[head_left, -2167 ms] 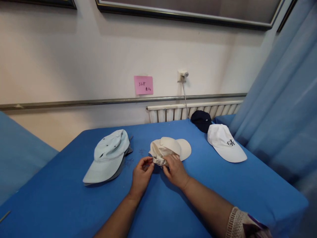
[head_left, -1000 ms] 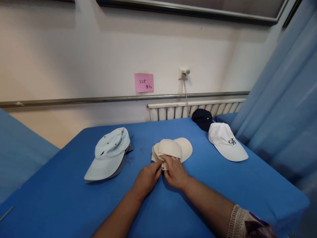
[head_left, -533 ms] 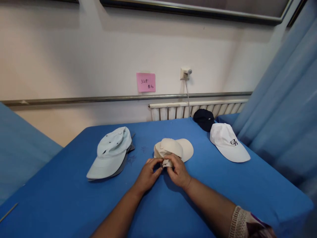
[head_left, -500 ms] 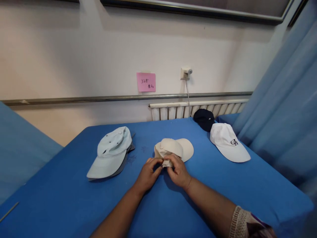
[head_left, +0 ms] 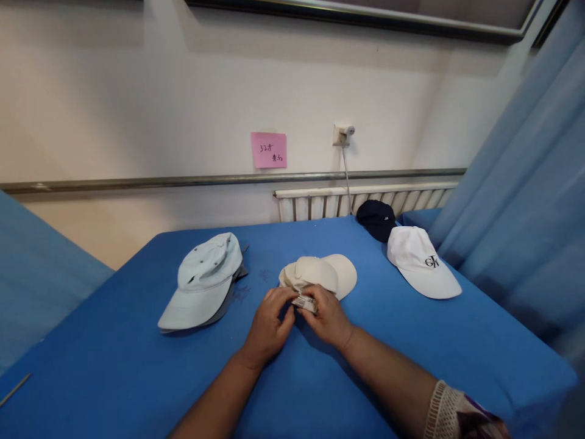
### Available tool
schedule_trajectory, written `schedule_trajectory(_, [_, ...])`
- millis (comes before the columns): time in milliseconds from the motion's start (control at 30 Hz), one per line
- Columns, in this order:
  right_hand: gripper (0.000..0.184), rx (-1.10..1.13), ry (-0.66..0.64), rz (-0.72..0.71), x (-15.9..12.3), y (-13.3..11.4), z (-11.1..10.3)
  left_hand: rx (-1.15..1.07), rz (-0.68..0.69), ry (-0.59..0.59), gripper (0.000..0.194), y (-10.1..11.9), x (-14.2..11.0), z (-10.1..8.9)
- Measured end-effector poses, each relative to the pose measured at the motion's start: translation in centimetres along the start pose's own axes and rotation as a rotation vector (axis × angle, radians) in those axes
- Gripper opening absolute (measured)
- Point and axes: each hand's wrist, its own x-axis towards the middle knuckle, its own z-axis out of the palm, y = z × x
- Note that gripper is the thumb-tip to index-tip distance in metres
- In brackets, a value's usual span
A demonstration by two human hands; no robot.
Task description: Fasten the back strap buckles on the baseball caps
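1. Left hand [head_left: 269,322], head view: thumb and fingers pinch the left part of the strap [head_left: 304,303] at the rear of the beige cap [head_left: 317,272].
2. Right hand [head_left: 329,318]: grasps the same strap from the right, close beside the left hand; the fingers partly hide the contact.
3. Beige cap: located mid-desk [head_left: 123,341], just beyond both hands, brim pointing right.
4. Light blue cap [head_left: 205,273]: left of the left hand, stacked on a grey cap [head_left: 223,310]; brim points toward the near left.
5. White cap [head_left: 423,262]: well apart from the right hand, black letters on its front.
6. Navy cap [head_left: 375,221]: behind the white cap, at the far edge.
7. Pink note [head_left: 269,150]: on the wall, above the rail [head_left: 183,182].
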Motion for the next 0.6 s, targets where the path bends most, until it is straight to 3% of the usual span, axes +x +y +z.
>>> schedule_trajectory(167, [0.054, 0.012, -0.108, -0.012, -0.1, 0.5, 0.0, 0.008, 0.069, -0.192, 0.034, 0.8, 0.2, 0.0])
schedule_trajectory(300, [0.066, 0.037, -0.195, -0.049, -0.1, 0.8, -0.3, 0.011, 0.056, -0.215, 0.025, 0.1, 0.3, -0.1])
schedule_trajectory(400, [0.074, 0.096, -0.251, -0.048, -0.2, 0.9, -0.3, 0.141, 0.084, -0.259, 0.023, -0.5, 0.3, -0.2])
schedule_trajectory(600, [0.084, 0.128, -0.239, -0.076, -0.1, 0.8, -0.1, 0.276, 0.099, -0.265, 0.025, -0.4, 0.1, 0.0])
